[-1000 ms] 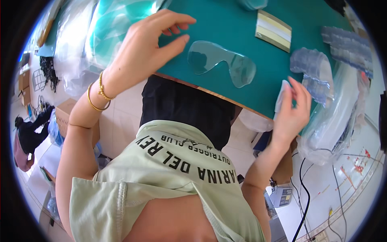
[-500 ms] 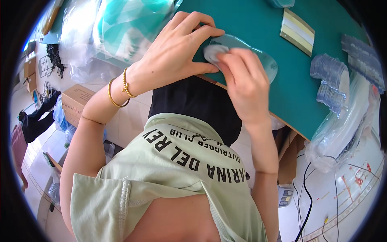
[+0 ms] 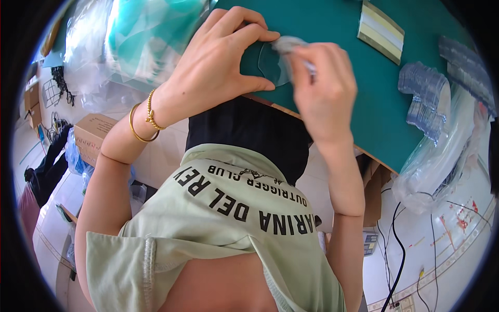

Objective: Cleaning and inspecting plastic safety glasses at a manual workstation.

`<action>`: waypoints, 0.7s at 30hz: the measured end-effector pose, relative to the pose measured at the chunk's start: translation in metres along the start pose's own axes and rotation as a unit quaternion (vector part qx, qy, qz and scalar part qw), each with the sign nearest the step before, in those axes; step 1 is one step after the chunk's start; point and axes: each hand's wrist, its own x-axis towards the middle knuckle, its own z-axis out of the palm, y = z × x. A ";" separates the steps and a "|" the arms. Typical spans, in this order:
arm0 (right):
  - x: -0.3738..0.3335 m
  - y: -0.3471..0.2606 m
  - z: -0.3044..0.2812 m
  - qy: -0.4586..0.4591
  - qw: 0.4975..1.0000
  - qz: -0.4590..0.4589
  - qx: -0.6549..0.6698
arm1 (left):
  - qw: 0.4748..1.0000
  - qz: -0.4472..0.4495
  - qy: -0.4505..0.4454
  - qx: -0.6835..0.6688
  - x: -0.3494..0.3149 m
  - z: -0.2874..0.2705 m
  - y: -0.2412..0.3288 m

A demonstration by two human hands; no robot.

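The left hand arches over the near edge of the green table, wrist bent, fingers curled and thumb stretched out below them, pinching the left end of a clear plastic lens that lies at that edge. The right hand stands just beside it, forearm rising almost straight from below, its fingers closed on a small pale wad pressed against the upper right part of the lens. Two gold bracelets circle the left wrist. Farther back on the table from the lens lies a striped pad of pale strips, and toward the table's right end sit stacks of clear plastic pieces, with a clear plastic bag hanging off that edge. Left of the table, a brown carton stands on the tiled floor.
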 end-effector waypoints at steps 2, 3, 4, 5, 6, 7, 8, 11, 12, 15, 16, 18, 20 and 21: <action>-0.012 0.012 -0.019 0.018 0.995 0.071 -0.061 | 1.000 0.000 -0.003 0.017 0.002 -0.003 0.004; -0.021 0.016 -0.029 0.021 0.991 0.101 -0.083 | 1.000 -0.001 -0.002 0.015 0.002 -0.003 0.004; -0.032 0.018 -0.036 0.020 0.991 0.099 -0.085 | 1.000 0.000 -0.005 0.014 0.002 -0.004 0.004; -0.045 0.021 -0.041 0.031 0.990 0.102 -0.091 | 1.000 -0.002 -0.006 0.014 0.001 -0.005 0.003; -0.054 0.021 -0.044 0.043 0.989 0.103 -0.096 | 1.000 -0.003 -0.002 0.014 -0.001 -0.004 0.002; -0.062 0.019 -0.046 0.042 0.989 0.100 -0.099 | 1.000 -0.003 0.000 0.010 -0.002 -0.002 -0.001; -0.069 0.017 -0.048 0.020 0.993 0.079 -0.084 | 1.000 -0.004 0.002 0.007 -0.003 0.000 -0.003; -0.059 0.012 -0.042 -0.001 0.996 0.041 -0.074 | 1.000 -0.005 -0.009 0.009 -0.002 -0.003 -0.002; -0.051 0.010 -0.037 0.004 0.997 0.031 -0.064 | 1.000 -0.004 -0.011 0.009 -0.002 -0.005 -0.002; -0.037 0.018 -0.025 0.022 0.997 0.033 -0.063 | 1.000 0.009 -0.010 0.017 0.004 -0.002 -0.001; -0.035 0.024 -0.022 0.044 0.995 0.051 -0.078 | 1.000 0.002 -0.015 0.024 0.006 -0.003 0.001; -0.041 0.030 -0.029 0.064 0.986 0.105 -0.113 | 0.999 -0.002 -0.022 0.029 0.010 -0.001 0.000; -0.057 0.035 -0.042 0.068 0.980 0.134 -0.130 | 1.000 0.006 -0.015 0.027 0.011 0.002 -0.005; -0.065 0.037 -0.051 0.071 0.973 0.164 -0.147 | 1.000 0.004 -0.012 0.026 0.010 0.001 -0.006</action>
